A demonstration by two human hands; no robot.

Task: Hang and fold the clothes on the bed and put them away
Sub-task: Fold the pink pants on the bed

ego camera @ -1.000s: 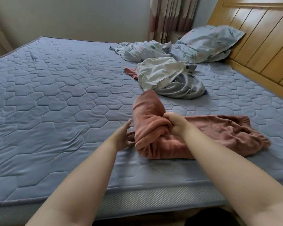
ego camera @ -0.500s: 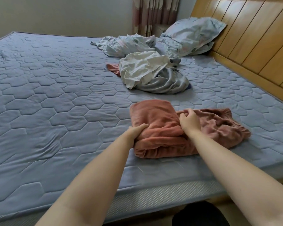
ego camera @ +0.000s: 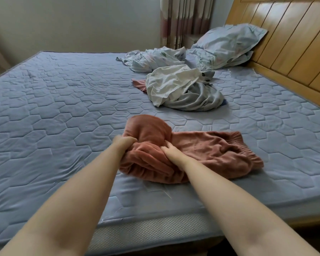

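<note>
A rust-pink fleece garment lies on the blue quilted bed near its front edge, its left part doubled over into a thick fold, its elastic waistband at the right. My left hand grips the left side of that fold. My right hand grips the fabric at the middle, fingers sunk into the cloth. Farther back lies a heap with a white garment on a grey one, and a pink piece peeks out at its left.
A crumpled light-blue patterned cloth and a matching pillow lie at the head of the bed, against the wooden headboard. Striped curtains hang behind. The wide left half of the mattress holds nothing.
My left hand went from touching the garment's left edge to gripping the fold. My right hand shifted its grip toward the middle, and the folded part has been bunched up higher.
</note>
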